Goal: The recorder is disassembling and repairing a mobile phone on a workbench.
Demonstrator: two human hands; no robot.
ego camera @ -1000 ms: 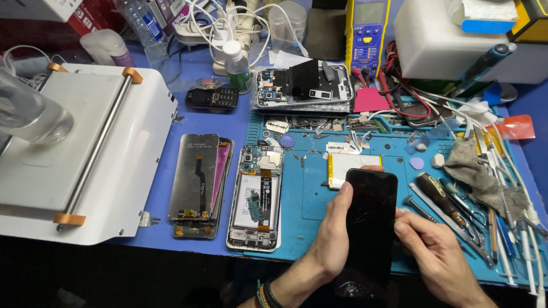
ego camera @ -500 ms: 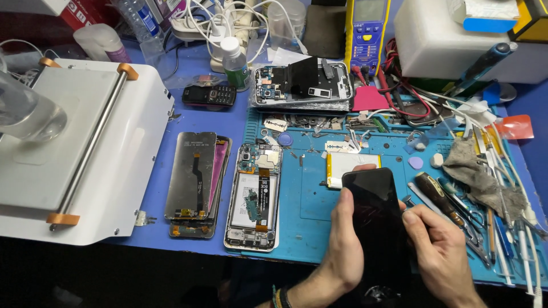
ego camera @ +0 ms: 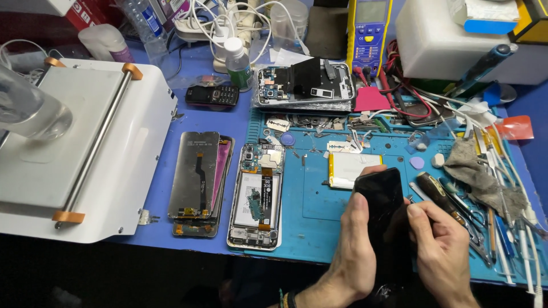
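we grip black phone (ego camera: pixel 383 212) with left hand (ego camera: pixel 354 251), fingers wrapped round its edge; right hand (ego camera: pixel 442 251) pinches its right side, above blue mat (ego camera: pixel 319 199).

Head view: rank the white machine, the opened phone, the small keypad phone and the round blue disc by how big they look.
1. White machine, by far the largest.
2. Opened phone.
3. Keypad phone, though it lies farther from the camera, so it may look smaller than it is.
4. Blue disc, smallest.
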